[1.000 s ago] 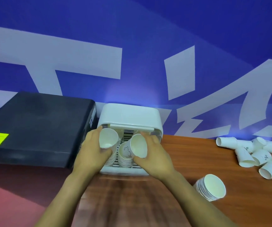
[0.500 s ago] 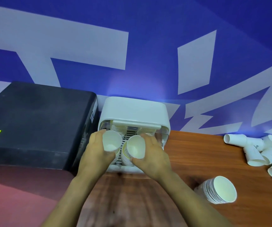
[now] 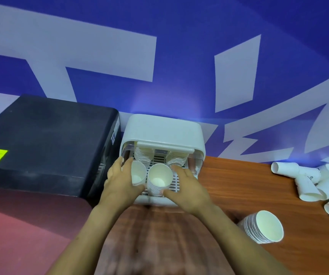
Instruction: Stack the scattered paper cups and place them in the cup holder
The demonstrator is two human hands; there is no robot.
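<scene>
In the white cup holder (image 3: pixel 162 133), the left hand (image 3: pixel 120 179) grips one white cup stack (image 3: pixel 137 175); the right hand (image 3: pixel 187 187) grips another stack (image 3: pixel 158 181) just beside it, mouths up.

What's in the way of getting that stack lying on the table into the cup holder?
The holder's front opening is blocked for now: both hands, left hand and right hand, are there holding cup stacks. Two more stacks fill the back. The lying stack has bare table between it and the holder.
</scene>
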